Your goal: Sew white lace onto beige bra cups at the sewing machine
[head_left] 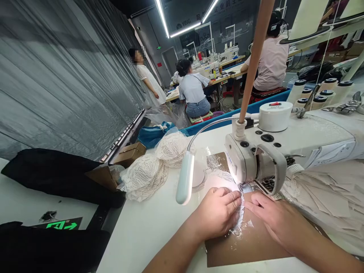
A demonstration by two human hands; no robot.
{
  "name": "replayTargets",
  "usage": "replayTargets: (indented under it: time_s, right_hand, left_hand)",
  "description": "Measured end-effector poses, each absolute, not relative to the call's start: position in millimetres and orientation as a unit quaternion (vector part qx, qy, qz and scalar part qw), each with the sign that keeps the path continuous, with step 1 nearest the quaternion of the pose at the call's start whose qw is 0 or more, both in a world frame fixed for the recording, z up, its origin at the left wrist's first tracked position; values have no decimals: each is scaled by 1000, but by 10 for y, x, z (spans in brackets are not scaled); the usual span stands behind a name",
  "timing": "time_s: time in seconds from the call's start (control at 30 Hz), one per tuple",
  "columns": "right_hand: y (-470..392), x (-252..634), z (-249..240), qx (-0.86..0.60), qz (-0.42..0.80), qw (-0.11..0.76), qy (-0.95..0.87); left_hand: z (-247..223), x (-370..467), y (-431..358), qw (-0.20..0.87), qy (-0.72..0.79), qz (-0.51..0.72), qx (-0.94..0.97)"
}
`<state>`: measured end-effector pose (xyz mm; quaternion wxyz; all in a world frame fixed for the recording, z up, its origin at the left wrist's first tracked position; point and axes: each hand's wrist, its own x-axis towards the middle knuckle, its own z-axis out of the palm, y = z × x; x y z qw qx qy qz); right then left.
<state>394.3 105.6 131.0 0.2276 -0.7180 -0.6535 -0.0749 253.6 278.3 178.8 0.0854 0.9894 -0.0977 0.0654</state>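
A white lace bra cup (pixel 223 182) lies beneath the head of a sewing machine (pixel 241 159), its edge close to the needle area. My left hand (pixel 218 212) grips the cup, fingers bent together over it, just in front of the machine head. On the opposite side of the cup's edge, my right hand (pixel 270 214) has its thumb and forefinger close together at the fabric. Both hands rest low over a brown plate (pixel 227 250) sprinkled with white scraps. The fabric under my fingers is partly hidden.
Stacked lace cups (pixel 145 176) sit to the left, beside a cardboard box (pixel 129 153). A bendable lamp (pixel 185 178) hangs left of the machine. Layered pale fabric pieces (pixel 327 193) lie at the right, below thread cones (pixel 320 100). Several people are farther back near other machines.
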Motion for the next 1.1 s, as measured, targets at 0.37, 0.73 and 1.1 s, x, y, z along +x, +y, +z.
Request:
replayTargets:
  time_s: [0.37, 0.73, 1.1]
  right_hand:
    - [1095, 3960, 1408, -761, -77, 177, -619]
    - [955, 3987, 1400, -694, 37, 169, -699]
    - [904, 3983, 1404, -657, 73, 187, -727]
  left_hand:
    - [1736, 2554, 2828, 86, -72, 69, 991]
    - [1745, 2493, 2885, 142, -105, 89, 980]
    - [1723, 2470, 2882, 130, -139, 80, 978]
